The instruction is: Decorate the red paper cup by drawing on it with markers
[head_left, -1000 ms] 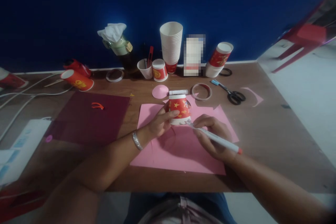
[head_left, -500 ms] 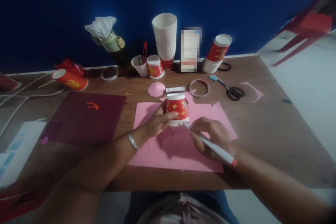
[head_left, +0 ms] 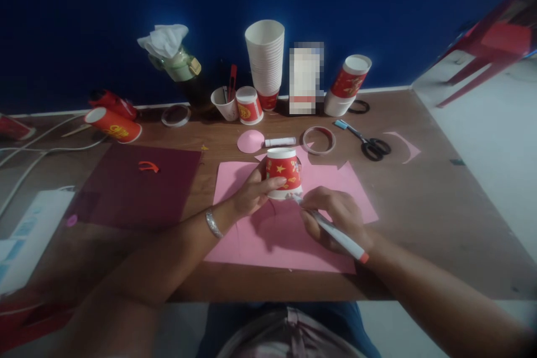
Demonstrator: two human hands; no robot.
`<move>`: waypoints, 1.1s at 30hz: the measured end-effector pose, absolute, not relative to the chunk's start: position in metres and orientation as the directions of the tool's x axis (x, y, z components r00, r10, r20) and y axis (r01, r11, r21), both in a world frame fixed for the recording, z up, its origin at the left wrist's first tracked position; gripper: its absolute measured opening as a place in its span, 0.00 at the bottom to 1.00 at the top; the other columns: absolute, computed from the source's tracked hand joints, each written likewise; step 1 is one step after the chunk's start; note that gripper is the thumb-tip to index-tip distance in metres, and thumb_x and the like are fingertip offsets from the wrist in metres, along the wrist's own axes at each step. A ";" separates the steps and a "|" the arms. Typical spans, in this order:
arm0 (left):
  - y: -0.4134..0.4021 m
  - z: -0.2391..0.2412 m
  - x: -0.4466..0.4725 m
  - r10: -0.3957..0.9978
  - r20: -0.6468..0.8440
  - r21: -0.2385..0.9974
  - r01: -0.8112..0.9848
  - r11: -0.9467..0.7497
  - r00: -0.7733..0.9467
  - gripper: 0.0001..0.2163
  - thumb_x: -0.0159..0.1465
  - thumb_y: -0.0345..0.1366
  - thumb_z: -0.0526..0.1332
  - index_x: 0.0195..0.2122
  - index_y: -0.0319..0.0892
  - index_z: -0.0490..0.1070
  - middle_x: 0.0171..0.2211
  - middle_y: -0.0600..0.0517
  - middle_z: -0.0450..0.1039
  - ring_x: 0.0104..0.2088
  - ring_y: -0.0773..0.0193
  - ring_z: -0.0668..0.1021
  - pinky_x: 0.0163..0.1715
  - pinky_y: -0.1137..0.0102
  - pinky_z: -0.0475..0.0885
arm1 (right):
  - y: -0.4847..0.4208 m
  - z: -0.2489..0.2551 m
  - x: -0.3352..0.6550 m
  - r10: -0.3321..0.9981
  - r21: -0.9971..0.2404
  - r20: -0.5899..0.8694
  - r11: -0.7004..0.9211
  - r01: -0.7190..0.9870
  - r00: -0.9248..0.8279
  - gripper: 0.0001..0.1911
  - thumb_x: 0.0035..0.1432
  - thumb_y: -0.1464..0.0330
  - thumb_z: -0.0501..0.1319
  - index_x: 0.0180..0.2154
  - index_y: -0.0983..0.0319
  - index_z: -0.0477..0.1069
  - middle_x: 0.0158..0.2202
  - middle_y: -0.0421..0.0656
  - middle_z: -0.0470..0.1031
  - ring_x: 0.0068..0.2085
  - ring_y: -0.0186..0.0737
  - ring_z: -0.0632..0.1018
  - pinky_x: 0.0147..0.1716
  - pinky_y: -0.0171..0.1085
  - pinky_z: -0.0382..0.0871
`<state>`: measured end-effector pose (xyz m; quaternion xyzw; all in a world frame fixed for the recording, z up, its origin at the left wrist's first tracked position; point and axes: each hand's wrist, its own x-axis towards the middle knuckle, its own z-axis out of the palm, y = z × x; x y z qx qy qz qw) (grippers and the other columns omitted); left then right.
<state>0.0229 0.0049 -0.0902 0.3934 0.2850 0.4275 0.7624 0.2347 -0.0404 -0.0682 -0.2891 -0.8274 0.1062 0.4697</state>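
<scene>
My left hand point(head_left: 257, 187) is wrapped round a red paper cup point(head_left: 282, 168) with gold stars and white bands at its top and bottom. Its thumb lies across the cup's front. In my right hand point(head_left: 335, 215) is a white marker point(head_left: 342, 239) with a red end, held like a pen. The marker's tip meets or nearly meets the white band at the cup's lower edge; contact is hard to make out. Beneath both hands lies a sheet of pink paper point(head_left: 251, 246) with a cut upper edge. Just beyond the cup are a pink paper disc point(head_left: 250, 141) and another white marker point(head_left: 280, 142).
Black-handled scissors point(head_left: 373, 148) and a tape roll point(head_left: 319, 141) lie behind the pink sheet. Along the blue wall stand a tall cup stack point(head_left: 265, 56), a green jar point(head_left: 182, 70) and more red cups point(head_left: 347, 85). A dark red sheet point(head_left: 142, 196) and cables are at left.
The marker's red end has shifted slightly left and up with my right hand. My left hand keeps its hold on the cup, nearly still.
</scene>
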 end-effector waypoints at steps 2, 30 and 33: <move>0.005 -0.090 0.023 0.874 -0.102 0.845 -0.423 0.328 0.474 0.24 0.61 0.41 0.77 0.57 0.43 0.75 0.54 0.41 0.84 0.54 0.46 0.85 0.55 0.56 0.78 | -0.040 -0.068 0.235 0.579 -0.450 0.715 0.810 0.375 -0.392 0.08 0.69 0.74 0.64 0.47 0.58 0.70 0.33 0.40 0.82 0.30 0.37 0.84 0.29 0.33 0.75; 0.005 -0.091 0.023 0.874 -0.103 0.831 -0.442 0.338 0.475 0.22 0.62 0.40 0.77 0.55 0.43 0.77 0.52 0.43 0.84 0.49 0.51 0.86 0.50 0.60 0.80 | -0.041 -0.068 0.236 0.608 -0.459 0.693 0.787 0.413 -0.387 0.08 0.68 0.74 0.64 0.45 0.56 0.70 0.32 0.39 0.82 0.29 0.37 0.84 0.28 0.33 0.77; 0.006 -0.092 0.023 0.874 -0.110 0.832 -0.437 0.342 0.473 0.22 0.62 0.40 0.77 0.56 0.43 0.76 0.52 0.43 0.85 0.50 0.51 0.86 0.51 0.60 0.80 | -0.041 -0.068 0.236 0.610 -0.461 0.692 0.785 0.414 -0.385 0.08 0.67 0.74 0.64 0.45 0.56 0.71 0.32 0.39 0.82 0.29 0.37 0.84 0.29 0.34 0.78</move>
